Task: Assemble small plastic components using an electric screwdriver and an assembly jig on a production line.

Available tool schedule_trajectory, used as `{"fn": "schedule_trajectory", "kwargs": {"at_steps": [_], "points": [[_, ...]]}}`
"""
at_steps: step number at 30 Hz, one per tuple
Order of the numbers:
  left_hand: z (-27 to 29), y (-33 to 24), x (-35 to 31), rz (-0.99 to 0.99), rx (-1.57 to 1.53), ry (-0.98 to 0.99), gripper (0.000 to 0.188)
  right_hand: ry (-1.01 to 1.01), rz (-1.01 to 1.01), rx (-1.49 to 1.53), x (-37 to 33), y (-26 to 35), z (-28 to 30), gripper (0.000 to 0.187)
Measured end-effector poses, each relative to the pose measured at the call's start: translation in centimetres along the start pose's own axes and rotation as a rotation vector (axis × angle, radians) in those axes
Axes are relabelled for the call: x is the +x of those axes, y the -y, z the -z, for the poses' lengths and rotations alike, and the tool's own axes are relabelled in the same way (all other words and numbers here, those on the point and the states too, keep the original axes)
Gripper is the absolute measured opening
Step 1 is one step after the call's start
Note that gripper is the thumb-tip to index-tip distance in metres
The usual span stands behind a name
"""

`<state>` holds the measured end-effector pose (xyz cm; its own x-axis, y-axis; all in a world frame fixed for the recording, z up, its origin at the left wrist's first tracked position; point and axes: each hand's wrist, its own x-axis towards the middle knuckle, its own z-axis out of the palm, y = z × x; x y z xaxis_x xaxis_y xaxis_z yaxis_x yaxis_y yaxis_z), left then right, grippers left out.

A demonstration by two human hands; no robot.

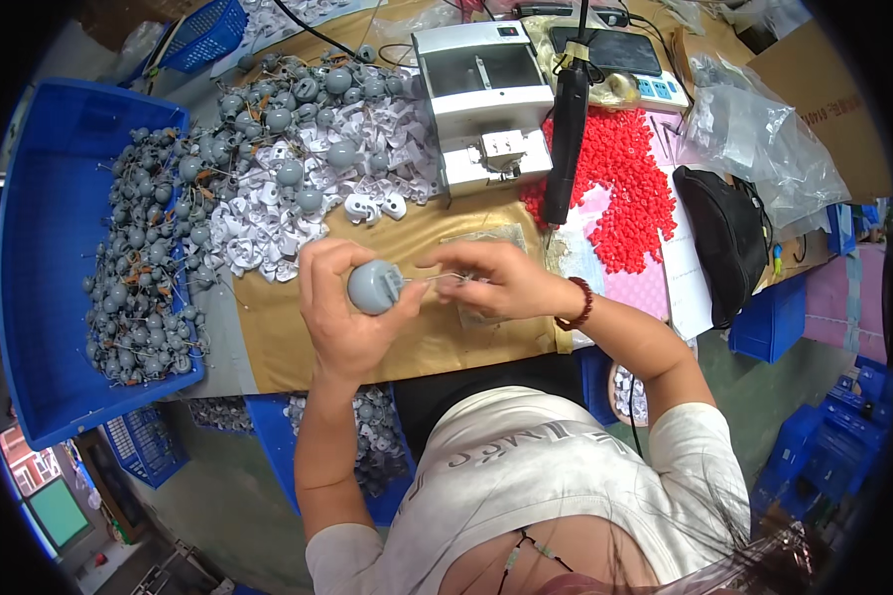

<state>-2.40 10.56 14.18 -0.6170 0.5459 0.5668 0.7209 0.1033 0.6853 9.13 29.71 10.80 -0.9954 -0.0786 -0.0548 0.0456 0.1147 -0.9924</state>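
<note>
The person sits at a table covered with brown paper [298, 347]. The left hand [342, 312] is closed around a small grey ball-shaped part [372, 288] and holds it up over the table, right in front of the chest. The right hand [491, 278] is just beside it. Its fingertips are pinched shut on a thin wire [429, 279] that runs to the flat end of the grey part.

It looks like the wire is being fitted into the part right now. The next move seems to call for a steady left hand and a small, careful push from the right one.

Behind the hands lies a heap of white plastic pieces [298, 188]. To the left, a blue bin [40, 297] holds many more grey balls. A small grey machine [486, 104] and a pile of red bits [620, 183] sit farther back.
</note>
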Motion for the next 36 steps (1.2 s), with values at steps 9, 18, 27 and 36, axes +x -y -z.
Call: {"fn": "schedule_trajectory", "kwargs": {"at_steps": [9, 18, 27, 36], "points": [[-4.4, 1.8, -8.4, 0.104, 0.045, 0.233, 0.036, -0.023, -0.150, -0.188, -5.2, -3.0, 3.4, 0.022], [-5.6, 1.3, -10.7, -0.001, 0.111, 0.372, 0.031, -0.155, 0.116, -0.834, -4.5, -5.5, 2.2, 0.021], [-6.9, 1.3, -10.6, 0.040, 0.091, 0.465, 0.028, -0.075, 0.244, -1.190, -3.9, -6.7, 1.0, 0.035], [-7.3, 1.7, -10.7, 0.154, 0.197, 0.500, 0.040, -0.034, 0.253, -1.297, -5.8, -7.2, -0.4, 0.042]]}}
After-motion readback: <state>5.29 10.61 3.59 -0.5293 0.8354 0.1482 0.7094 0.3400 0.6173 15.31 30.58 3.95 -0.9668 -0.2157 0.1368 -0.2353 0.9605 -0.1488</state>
